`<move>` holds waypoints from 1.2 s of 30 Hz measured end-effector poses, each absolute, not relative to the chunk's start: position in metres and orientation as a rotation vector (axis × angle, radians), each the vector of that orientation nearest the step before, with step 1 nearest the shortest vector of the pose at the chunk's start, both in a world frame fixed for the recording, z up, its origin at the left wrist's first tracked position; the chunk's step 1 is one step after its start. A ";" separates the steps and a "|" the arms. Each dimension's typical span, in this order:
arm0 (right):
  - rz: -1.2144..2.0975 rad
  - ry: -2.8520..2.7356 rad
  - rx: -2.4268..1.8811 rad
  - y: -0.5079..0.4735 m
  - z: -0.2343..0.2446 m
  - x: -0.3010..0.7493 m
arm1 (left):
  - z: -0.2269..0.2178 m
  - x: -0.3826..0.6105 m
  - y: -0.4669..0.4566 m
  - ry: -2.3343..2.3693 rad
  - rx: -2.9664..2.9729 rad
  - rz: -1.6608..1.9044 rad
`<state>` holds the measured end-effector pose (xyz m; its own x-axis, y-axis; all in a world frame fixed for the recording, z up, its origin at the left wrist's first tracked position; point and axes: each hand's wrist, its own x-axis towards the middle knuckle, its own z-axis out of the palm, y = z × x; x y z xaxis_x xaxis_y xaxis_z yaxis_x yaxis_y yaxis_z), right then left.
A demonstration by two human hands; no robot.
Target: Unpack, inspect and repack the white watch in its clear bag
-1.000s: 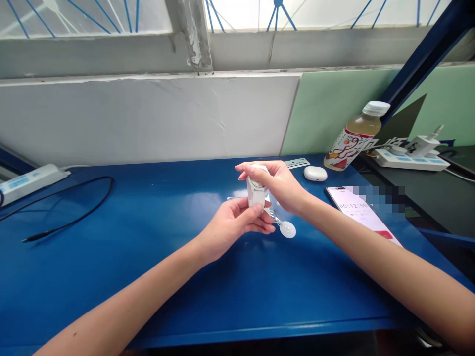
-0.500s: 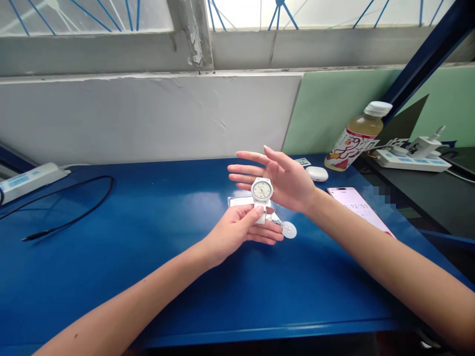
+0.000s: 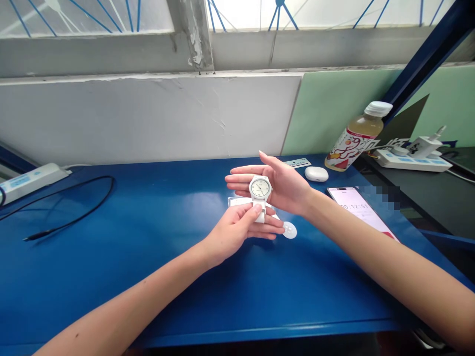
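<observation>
I wear the single camera on my head, above the near edge of the blue table (image 3: 129,267). It faces forward and down across the table to the white wall (image 3: 129,118) along its far edge. The view is close. My forearms enter over the table's near edge, and my left hand (image 3: 237,230), right hand (image 3: 287,188) and the watch (image 3: 260,188) sit over the table's middle, near the picture's centre.

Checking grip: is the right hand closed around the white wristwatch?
No, the right hand is open behind the white round-faced wristwatch, which the left hand holds.
</observation>
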<state>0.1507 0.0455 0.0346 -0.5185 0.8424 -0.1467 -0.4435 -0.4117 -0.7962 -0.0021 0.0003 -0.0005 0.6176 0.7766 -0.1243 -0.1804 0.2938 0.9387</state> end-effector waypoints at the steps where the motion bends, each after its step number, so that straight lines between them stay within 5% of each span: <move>1: 2.012 -0.925 -0.686 0.045 0.036 0.151 | -0.001 -0.002 0.000 0.654 1.092 0.693; 19: 1.898 -1.197 -0.633 0.044 0.040 0.155 | 0.002 -0.007 0.007 0.694 1.084 0.669; 29: 0.842 -1.854 -0.936 0.008 0.045 0.193 | -0.008 -0.021 0.007 1.070 2.318 1.279; 36: 0.514 -1.987 -0.890 -0.018 0.010 0.212 | -0.027 -0.010 0.008 0.900 2.614 1.227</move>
<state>0.2119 -0.0179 0.0103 -0.3618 0.7522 0.5508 0.3909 0.6587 -0.6429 -0.0102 0.0076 -0.0269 0.4957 0.5596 0.6641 0.4651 -0.8169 0.3412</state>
